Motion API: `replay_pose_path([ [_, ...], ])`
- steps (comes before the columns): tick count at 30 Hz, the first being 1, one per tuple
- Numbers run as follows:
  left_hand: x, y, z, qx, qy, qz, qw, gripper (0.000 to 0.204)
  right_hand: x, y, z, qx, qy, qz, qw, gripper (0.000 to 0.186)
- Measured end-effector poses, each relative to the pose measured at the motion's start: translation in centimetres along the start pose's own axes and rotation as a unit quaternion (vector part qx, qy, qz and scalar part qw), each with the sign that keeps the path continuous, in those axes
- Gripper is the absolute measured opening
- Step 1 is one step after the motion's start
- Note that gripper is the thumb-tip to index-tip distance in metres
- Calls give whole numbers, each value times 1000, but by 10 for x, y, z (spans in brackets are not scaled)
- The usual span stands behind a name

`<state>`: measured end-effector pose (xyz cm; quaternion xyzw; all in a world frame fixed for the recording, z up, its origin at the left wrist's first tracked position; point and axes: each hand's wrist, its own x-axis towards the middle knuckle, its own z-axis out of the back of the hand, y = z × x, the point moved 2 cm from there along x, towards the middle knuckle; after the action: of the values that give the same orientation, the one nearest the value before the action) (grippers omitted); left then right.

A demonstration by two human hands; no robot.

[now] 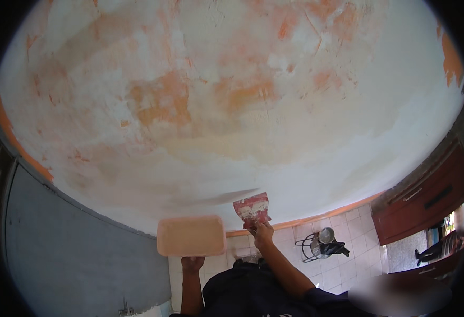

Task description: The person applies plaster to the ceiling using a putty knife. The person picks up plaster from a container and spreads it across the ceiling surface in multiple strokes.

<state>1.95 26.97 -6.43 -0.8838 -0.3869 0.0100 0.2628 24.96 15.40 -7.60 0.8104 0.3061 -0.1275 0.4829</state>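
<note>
My left hand [193,263] holds a rectangular pale peach tray [190,235] from below, its inside coated pale beige. My right hand [261,233] grips the handle of a wide red putty knife [251,207], its blade spotted with dried pale filler, to the right of the tray. The blade is close to a large wall [232,132] coated patchily in white over orange, with a shadow beside the blade; I cannot tell whether it touches.
A grey door-like panel [84,238] stands left. Right on the tiled floor [351,227] is a black metal stool [308,247] with a metal pot [325,234] and black cloth [333,248]. Farther right are a red-brown door [419,187] and another person [438,247] in a doorway.
</note>
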Motion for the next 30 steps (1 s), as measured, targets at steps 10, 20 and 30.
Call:
replay_pose_path([
  [10, -3, 6, 9, 287, -184, -60, 938, 30, -51, 178, -150, 52, 101, 218, 969, 27],
  [20, 4, 0, 18, 18, 138, -17, 990, 37, 29, -6, 41, 32, 7, -8, 999, 30],
  [30, -20, 11, 93, 224, -127, -20, 966, 43, -102, 210, -175, 0, 167, 298, 940, 19],
])
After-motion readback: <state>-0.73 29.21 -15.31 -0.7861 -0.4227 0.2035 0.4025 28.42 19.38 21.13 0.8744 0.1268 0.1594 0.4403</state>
